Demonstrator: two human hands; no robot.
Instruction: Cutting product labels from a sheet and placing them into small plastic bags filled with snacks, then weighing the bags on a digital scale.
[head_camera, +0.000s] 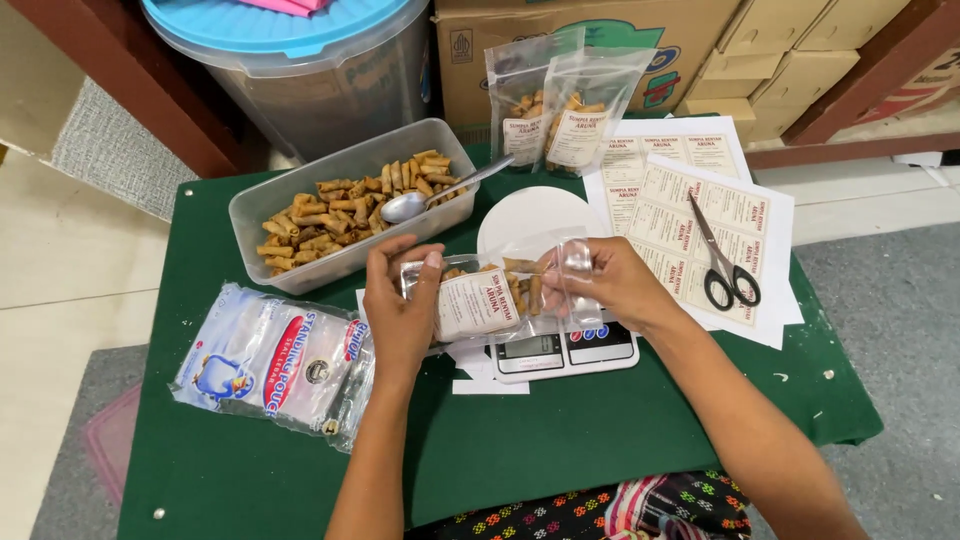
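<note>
Head view, looking down at a green table (600, 420). Left hand (400, 305) and right hand (610, 285) each pinch, fingers closed, one end of a clear snack pouch (490, 295), held sideways just above a kitchen scale (565, 350). Nearby sit a tub of fried rolls (340, 200) and scissors (722, 255). The pouch's mouth looks unsealed; tilted this way, rolls could spill out.

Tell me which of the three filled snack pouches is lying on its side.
The labelled pouch held between the left hand and right hand, above the white scale. The other two pouches stand upright at the table's back.
</note>
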